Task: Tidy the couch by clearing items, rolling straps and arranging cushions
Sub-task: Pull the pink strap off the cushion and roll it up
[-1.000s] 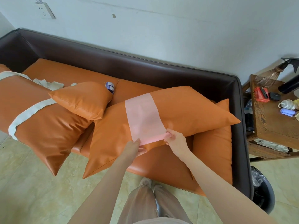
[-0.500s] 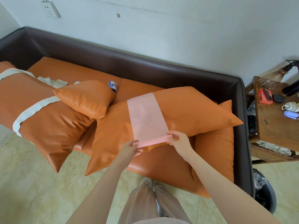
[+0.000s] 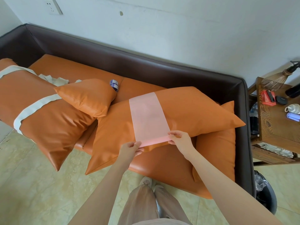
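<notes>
at 6 o'clock of the big orange cushion [image 3: 186, 114], the near end of the pink strap [image 3: 148, 117] is being rolled. the strap is laid flat across the cushion's middle, running from 12 to 6 o'clock, with a thin started roll at its near edge. the roll's left end is pinched by the left hand [image 3: 129, 149], the right end by the right hand [image 3: 180, 140], fingertips curled over the edge; thumbs are partly hidden, so their exact placement can't be told. for a clean roll, both ends should be turned at the same rate and the edges kept aligned so the roll doesn't cone. light tension should be held toward 6 o'clock. the soft cushion may sag under pressure, so downward force should be kept low.
</notes>
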